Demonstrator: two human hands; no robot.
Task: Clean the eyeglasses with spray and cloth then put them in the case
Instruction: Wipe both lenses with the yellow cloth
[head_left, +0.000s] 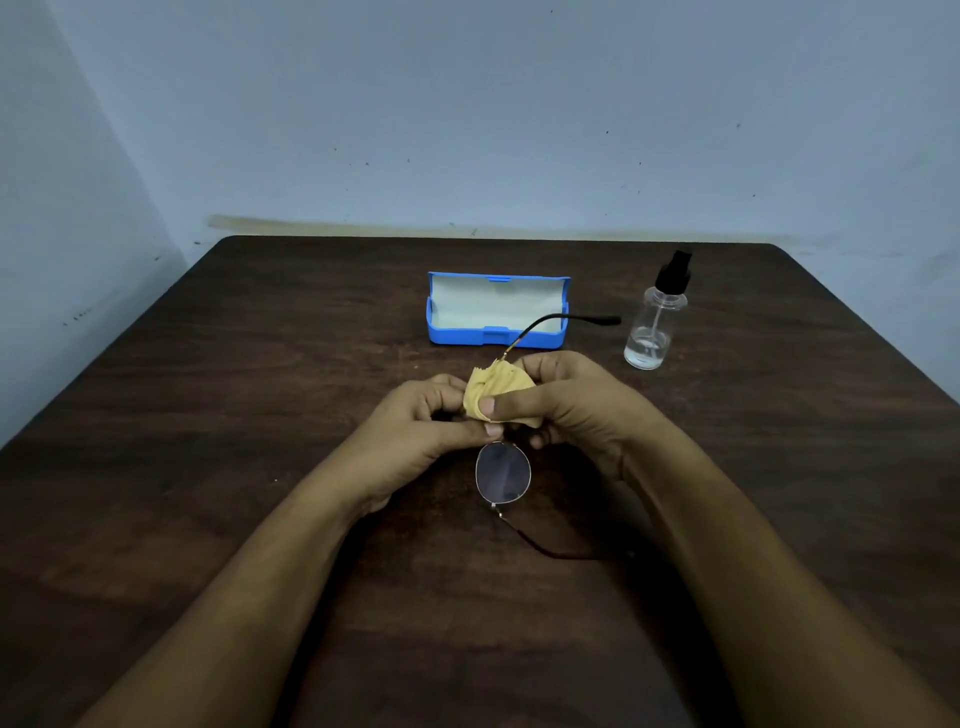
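Note:
Thin metal-rimmed eyeglasses (503, 473) are held above the middle of the table, turned so one round lens hangs toward me. My left hand (421, 426) grips the frame near the bridge. My right hand (566, 405) pinches a yellow cloth (493, 395) around the far lens, which the cloth hides. One dark temple arm sticks out toward the case, the other trails down toward me. A blue eyeglass case (496, 335) lies open behind my hands, its pale lining bare. A clear spray bottle (652, 322) with a black nozzle stands upright to the right of the case.
The dark wooden table (208, 441) stands against a pale blue wall, its far edge just behind the case. Its left and right edges slope away from me.

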